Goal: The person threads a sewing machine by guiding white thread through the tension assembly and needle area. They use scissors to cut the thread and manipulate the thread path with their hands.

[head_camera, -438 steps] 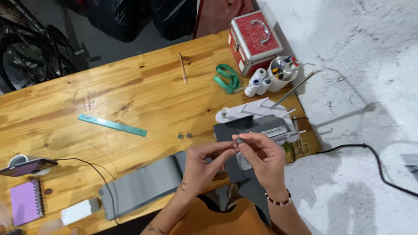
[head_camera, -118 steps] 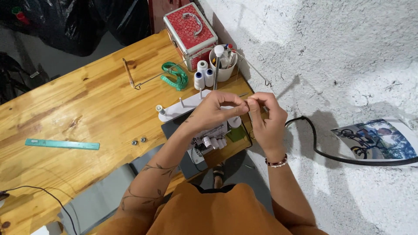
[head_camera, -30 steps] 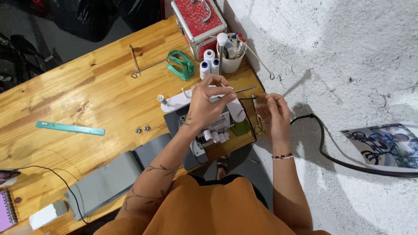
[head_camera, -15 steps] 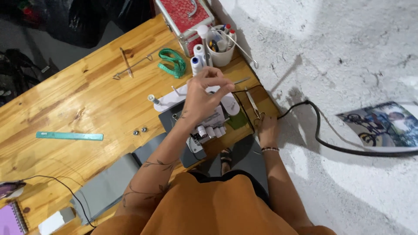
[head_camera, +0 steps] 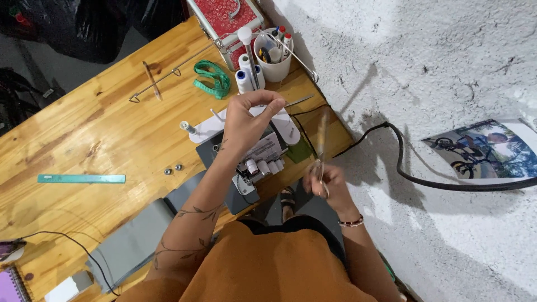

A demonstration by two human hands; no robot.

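Note:
My left hand (head_camera: pixel 251 117) is over the top of a small white and grey sewing machine (head_camera: pixel 263 156) near the table's right edge, its fingertips pinched together; nothing shows between them. My right hand (head_camera: pixel 325 182) is low, off the table edge and in front of my body. It grips long thin metal tweezers (head_camera: pixel 321 142), blurred, pointing up toward the machine. Thread cones (head_camera: pixel 244 78) stand just behind the machine.
A white cup of tools (head_camera: pixel 274 56), a red patterned case (head_camera: pixel 226 17) and a green tape measure (head_camera: pixel 212 78) sit at the back. A teal ruler (head_camera: pixel 81 179), grey fabric (head_camera: pixel 134 240) and two small nuts (head_camera: pixel 172 169) lie to the left. On the floor are a black cable (head_camera: pixel 425 173) and a photo print (head_camera: pixel 486 151).
My right hand has dropped from beside the machine to below the table edge with the tweezers. My left hand has stayed pinched on top of the machine.

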